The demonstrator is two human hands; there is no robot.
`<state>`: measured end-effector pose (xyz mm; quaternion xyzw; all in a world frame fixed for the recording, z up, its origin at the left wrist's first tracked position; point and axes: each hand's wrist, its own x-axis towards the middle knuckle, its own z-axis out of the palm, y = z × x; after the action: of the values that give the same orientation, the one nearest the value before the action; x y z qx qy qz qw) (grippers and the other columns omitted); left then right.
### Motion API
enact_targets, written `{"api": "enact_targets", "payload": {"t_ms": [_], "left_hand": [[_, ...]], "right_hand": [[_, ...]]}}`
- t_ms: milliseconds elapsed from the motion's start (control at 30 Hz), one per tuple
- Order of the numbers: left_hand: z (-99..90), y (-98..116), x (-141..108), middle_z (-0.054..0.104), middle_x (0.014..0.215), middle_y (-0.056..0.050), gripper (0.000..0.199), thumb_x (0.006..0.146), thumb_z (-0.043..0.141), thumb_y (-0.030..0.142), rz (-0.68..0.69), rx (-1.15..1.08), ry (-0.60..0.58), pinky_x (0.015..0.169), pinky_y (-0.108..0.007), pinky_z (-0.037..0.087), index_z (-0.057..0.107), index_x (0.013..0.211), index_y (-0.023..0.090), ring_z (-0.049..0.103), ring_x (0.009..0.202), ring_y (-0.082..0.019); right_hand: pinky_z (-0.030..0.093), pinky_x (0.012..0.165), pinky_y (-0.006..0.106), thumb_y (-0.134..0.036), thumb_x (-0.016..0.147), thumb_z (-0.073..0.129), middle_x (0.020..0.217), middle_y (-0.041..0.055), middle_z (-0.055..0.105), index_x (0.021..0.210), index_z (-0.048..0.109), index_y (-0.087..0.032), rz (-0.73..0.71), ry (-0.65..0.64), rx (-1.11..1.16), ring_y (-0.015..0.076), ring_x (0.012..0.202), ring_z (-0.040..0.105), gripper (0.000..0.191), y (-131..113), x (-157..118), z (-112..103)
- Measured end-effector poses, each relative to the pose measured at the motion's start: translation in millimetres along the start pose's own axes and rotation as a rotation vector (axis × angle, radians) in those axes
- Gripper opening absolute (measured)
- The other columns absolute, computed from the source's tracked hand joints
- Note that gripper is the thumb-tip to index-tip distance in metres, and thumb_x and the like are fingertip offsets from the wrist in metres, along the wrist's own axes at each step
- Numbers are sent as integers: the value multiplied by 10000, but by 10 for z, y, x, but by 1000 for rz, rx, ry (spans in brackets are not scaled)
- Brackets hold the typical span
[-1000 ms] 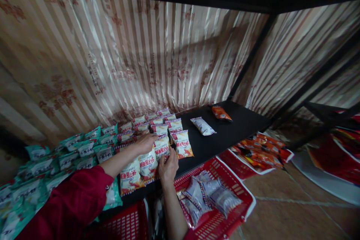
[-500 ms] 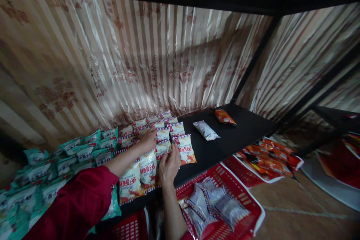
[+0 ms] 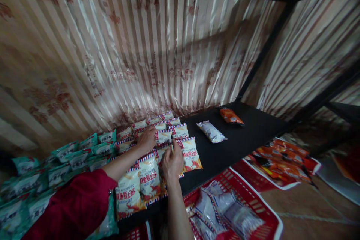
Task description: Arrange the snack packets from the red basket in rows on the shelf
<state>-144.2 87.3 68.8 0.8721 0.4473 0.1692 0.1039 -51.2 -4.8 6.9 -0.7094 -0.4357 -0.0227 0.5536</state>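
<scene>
Cream snack bags with red lettering and striped edges stand in rows on the black shelf. Stretched over the middle rows, my left hand (image 3: 147, 140) lies with its fingers against the side of a cream bag (image 3: 163, 137). My right hand (image 3: 173, 159) is at the front rows, thumb and fingers bent around the edge of a front snack bag (image 3: 161, 154); the fingers hide part of it. Just right of that hand leans another cream bag (image 3: 191, 153). Two larger-looking front bags (image 3: 149, 178) stand below my left forearm.
Teal snack bags (image 3: 78, 159) fill the shelf's left side. A white-purple packet (image 3: 211, 132) and an orange packet (image 3: 231, 116) lie on the black shelf (image 3: 247, 135). Below are a red basket (image 3: 270, 210) of pale packets and orange packets (image 3: 284, 161). A striped curtain (image 3: 157, 52) hangs behind.
The view has shifted slightly, and the shelf sits a little differently in it. Both hands stay among the cream bags, with my right hand's fingers slightly more bent.
</scene>
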Motion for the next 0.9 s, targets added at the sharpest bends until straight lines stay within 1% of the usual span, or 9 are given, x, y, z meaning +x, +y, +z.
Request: {"api": "enact_targets", "payload": {"t_ms": [100,233,367,500,667,900], "left_hand": [[32,-20,21,617,1118,-84,386,772,411,19,-2,11,-5,974,-323,395,590,1088,151,539,1076,-176],[51,-36,47,641,1015,-90,272,821,435,106,10,23,-3,941,-339,409,635,999,150,556,1014,-192],[57,-76,80,653,916,-59,213,811,480,136,33,24,-9,907,-330,423,664,908,180,567,944,-181],[81,-132,97,652,922,-42,228,799,493,138,47,23,-5,888,-312,430,663,940,195,567,929,-168],[113,-205,98,653,924,-51,233,809,487,153,76,13,-16,874,-294,433,667,952,188,572,913,-165],[63,-247,72,668,894,-40,219,800,501,151,94,11,-37,865,-289,435,677,921,198,581,886,-159]], "right_hand": [[445,899,384,-232,843,353,1124,152,619,1170,548,-107,16,-19,-8,228,1043,563,401,-15,-6,12],[441,907,386,-228,839,352,1143,163,610,1171,548,-94,9,-20,-29,233,1058,555,408,-12,-9,39],[431,921,400,-221,821,371,1164,160,596,1181,540,-106,3,-14,-52,242,1081,540,414,52,-15,79],[421,932,414,-231,813,396,1179,163,580,1197,523,-107,-6,-19,-66,255,1099,525,424,90,-25,110],[406,945,420,-245,822,404,1211,182,550,1209,509,-84,-14,-49,-83,267,1136,490,432,58,-19,146],[424,882,408,-264,823,414,1190,170,564,1204,523,-112,-42,-26,-119,261,1108,501,425,74,3,180]]}}
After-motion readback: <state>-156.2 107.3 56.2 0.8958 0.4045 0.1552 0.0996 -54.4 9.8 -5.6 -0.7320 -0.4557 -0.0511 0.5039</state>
